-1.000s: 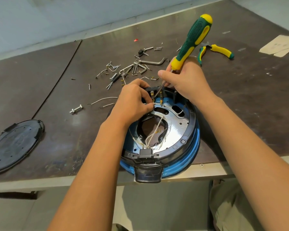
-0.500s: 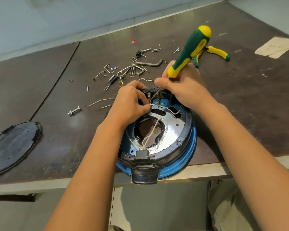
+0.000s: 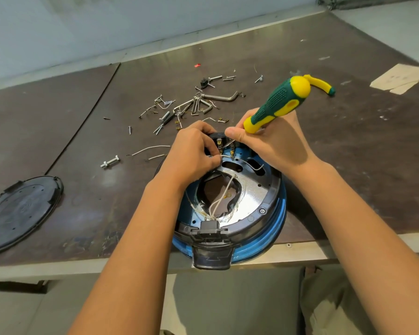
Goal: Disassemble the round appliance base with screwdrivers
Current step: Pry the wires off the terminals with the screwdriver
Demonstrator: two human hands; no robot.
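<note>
Round appliance base [image 3: 272, 238] lies open under both hands at the counter's [image 3: 348, 170] near edge, black cover [image 3: 20, 213] off well to the left, screws [image 3: 165, 116] strewn beyond; left hand [image 3: 194, 153] pinches a white wire [image 3: 226, 156], right hand [image 3: 273, 146] grips the screwdriver [image 3: 276, 105] at the terminal block [image 3: 215, 137], and the plate [image 3: 250, 201] and wiring [image 3: 219, 200] look still to free.

The shaft of the screwdriver [image 3: 279, 102] is largely hidden behind the right hand [image 3: 271, 143], the pliers [image 3: 321, 85] are partly covered by its handle, the black cover [image 3: 22, 213] is cut off at the left edge, and one end of the white wire [image 3: 226, 155] is lost among the fingers [image 3: 212, 162] of the left hand [image 3: 194, 153].
</note>
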